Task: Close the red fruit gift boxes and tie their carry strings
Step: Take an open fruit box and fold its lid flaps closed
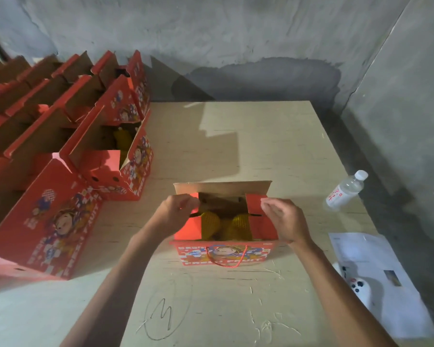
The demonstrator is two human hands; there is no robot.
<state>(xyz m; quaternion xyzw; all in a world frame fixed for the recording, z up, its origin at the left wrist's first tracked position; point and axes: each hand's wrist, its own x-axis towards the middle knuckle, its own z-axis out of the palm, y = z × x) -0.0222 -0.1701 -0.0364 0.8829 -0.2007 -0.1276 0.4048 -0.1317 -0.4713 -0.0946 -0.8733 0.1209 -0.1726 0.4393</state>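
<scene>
- Open red printed cardboard boxes (68, 151) are standing in rows at the table's (236, 309) left.
- The left hand (176, 214) is pinching the left side flap (192, 221).
- The red fruit gift box (223, 254) is sitting mid-table, long axis left-right, brown back flap upright, twisted red string (226, 261) hanging in front, yellow netted fruit (211, 224) inside.
- The right hand (283, 219) is pinching the right side flap (258, 216).
- A clear plastic bottle (345, 191) is lying right.

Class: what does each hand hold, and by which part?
Left hand pinches the box's left side flap near its top edge; right hand pinches the right side flap likewise.
</scene>
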